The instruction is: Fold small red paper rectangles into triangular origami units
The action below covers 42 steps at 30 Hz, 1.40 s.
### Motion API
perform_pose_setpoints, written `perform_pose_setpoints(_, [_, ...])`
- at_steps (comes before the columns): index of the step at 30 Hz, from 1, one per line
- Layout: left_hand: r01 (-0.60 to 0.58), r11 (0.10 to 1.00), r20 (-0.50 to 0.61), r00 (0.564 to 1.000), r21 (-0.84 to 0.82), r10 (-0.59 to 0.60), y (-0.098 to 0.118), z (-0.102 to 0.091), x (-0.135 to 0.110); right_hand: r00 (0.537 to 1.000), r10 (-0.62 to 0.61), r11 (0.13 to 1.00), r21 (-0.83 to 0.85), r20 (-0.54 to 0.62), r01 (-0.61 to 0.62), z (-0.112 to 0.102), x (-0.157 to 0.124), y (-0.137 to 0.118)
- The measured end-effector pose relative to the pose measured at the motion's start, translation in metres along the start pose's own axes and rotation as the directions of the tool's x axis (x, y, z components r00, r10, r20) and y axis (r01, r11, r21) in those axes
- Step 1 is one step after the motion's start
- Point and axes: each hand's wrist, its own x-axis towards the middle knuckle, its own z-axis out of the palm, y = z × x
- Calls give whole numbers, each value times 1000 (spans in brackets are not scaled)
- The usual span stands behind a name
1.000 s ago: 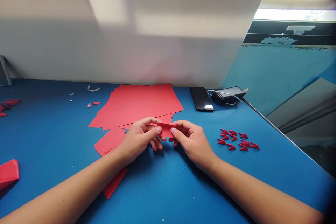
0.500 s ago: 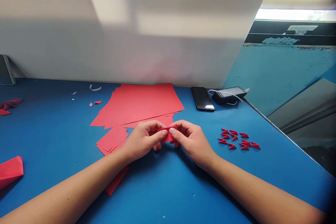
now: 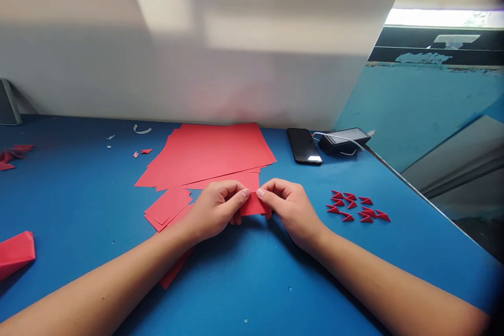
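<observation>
Both my hands pinch a small red paper piece point(image 3: 252, 206) just above the blue table point(image 3: 275, 273). My left hand point(image 3: 216, 209) grips its left side with thumb and fingers closed. From the right, my right hand point(image 3: 287, 207) holds the other edge, fingers curled. Behind them lies a fanned stack of red paper sheets point(image 3: 212, 155), with smaller cut red rectangles point(image 3: 167, 207) to the left of my left hand. Several small folded red triangles point(image 3: 356, 207) lie in a cluster to the right of my right hand.
A white board point(image 3: 197, 47) stands upright along the back of the table. A black phone point(image 3: 303, 146) and a dark power bank with a white cable point(image 3: 342, 140) lie at the back right. Red scraps point(image 3: 13, 155) and a folded red piece point(image 3: 16, 253) sit at the left. The table edge runs diagonally at right.
The red piece was a longer strip held between the hands; they closed together over it, and it now shows as a shorter, wider flat piece between the fingertips.
</observation>
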Motion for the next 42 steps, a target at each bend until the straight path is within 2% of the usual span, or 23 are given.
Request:
perform_pose_setpoints(3, [28, 999, -23, 999, -26, -28, 0, 0, 1, 999, 37, 998, 58, -34, -35, -1, 2, 3])
perform_pose_setpoints(7, [67, 995, -59, 996, -80, -71, 0, 0, 3, 996, 31, 979, 204, -81, -14, -2, 6, 12])
perform_pose_setpoints(10, [100, 985, -88, 990, -142, -113, 1, -1, 3, 998, -5, 966, 259, -62, 21, -2, 5, 15])
perform_pose_setpoints(16, [128, 949, -73, 985, -287, -155, 2, -3, 5, 970, -242, 969, -56, 15, 243, 1, -4, 12])
perform_pose_setpoints(22, [119, 967, -77, 987, -225, -140, 1, -3, 5, 984, -176, 967, -190, -20, 169, 1, -6, 10])
perform_pose_setpoints(29, [131, 976, -96, 984, -177, -149, 2, -3, 4, 966, -258, 936, -248, 6, 251, 3, -5, 9])
perform_pose_setpoints(35, [105, 976, -125, 984, -192, -130, 1, -1, 5, 978, -211, 926, -322, -11, 196, 3, -6, 8])
perform_pose_setpoints(42, [68, 989, -85, 993, -134, -80, -2, -3, 3, 989, -128, 959, -262, -77, 104, 2, -3, 9])
